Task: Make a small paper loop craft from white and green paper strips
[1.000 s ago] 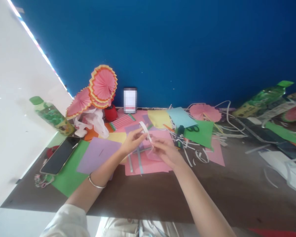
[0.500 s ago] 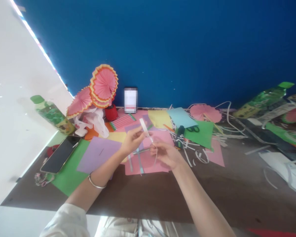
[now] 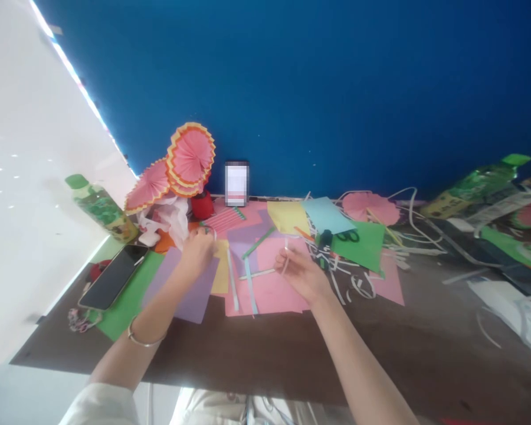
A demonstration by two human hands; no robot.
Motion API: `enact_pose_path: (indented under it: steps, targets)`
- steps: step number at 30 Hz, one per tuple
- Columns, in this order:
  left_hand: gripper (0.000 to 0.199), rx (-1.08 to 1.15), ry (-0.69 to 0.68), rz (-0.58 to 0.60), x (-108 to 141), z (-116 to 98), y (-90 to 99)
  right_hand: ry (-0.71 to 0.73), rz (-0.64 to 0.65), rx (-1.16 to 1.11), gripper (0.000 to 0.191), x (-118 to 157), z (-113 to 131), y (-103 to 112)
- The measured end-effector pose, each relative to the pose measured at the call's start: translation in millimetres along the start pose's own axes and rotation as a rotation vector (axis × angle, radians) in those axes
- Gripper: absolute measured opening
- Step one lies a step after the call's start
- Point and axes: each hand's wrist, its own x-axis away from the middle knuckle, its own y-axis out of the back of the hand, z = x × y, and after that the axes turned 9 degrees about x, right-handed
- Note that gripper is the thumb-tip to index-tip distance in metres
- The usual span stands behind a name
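My left hand (image 3: 198,251) is closed above the edge of the purple sheet (image 3: 181,289), near the row of pink sticks (image 3: 225,219); what its fingers hold, if anything, is too small to make out. Over the pink sheet (image 3: 274,295), my right hand (image 3: 298,268) pinches a thin white paper strip (image 3: 285,251). Between the hands lie a light blue strip (image 3: 250,286), a white strip (image 3: 232,280) and a green strip (image 3: 259,242).
Pink paper fans (image 3: 192,158) and a green-capped bottle (image 3: 101,208) stand at the left, by a dark phone (image 3: 114,277). A small screen (image 3: 237,183) leans against the blue wall. Scissors (image 3: 347,236), cut strips and another bottle (image 3: 473,186) are on the right.
My left hand has moved left, away from my right hand and the strip. My right hand has hardly moved. The strips on the pink sheet are now less covered.
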Motion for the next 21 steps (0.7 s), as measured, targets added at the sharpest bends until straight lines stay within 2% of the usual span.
enact_pose_path:
  steps: [2,4,6,9,12,16,19,21]
  targets:
    - [0.013,-0.012,-0.067,-0.101,14.0,-11.9,-6.2,-0.003,0.000,-0.023,0.020,0.7,-0.2,0.0]
    - [0.018,0.016,-0.090,-0.131,25.9,-28.5,-13.2,-0.020,0.005,-0.054,0.020,0.2,-1.3,0.0]
    - [0.022,0.023,-0.111,-0.088,34.3,-46.0,-20.4,-0.034,0.006,-0.072,0.020,-1.0,-3.1,0.1]
    - [0.030,0.033,-0.049,-0.006,39.4,-64.1,-31.5,-0.049,0.001,-0.077,0.021,-2.6,-6.1,0.2]
    - [0.029,0.082,-0.003,0.027,38.3,-66.5,-43.8,-0.047,0.008,-0.085,0.022,-2.9,-8.1,0.1]
    - [0.016,0.278,-0.002,0.061,35.6,-58.3,-58.0,-0.044,0.043,-0.085,0.018,-2.4,-8.5,0.6]
    - [0.012,0.515,0.008,0.013,33.3,-57.1,-62.4,-0.033,0.047,-0.107,0.016,-1.9,-7.3,1.0]
    - [0.008,0.757,0.047,-0.016,30.4,-59.5,-61.7,-0.017,0.036,-0.130,0.015,-1.8,-6.3,1.0]
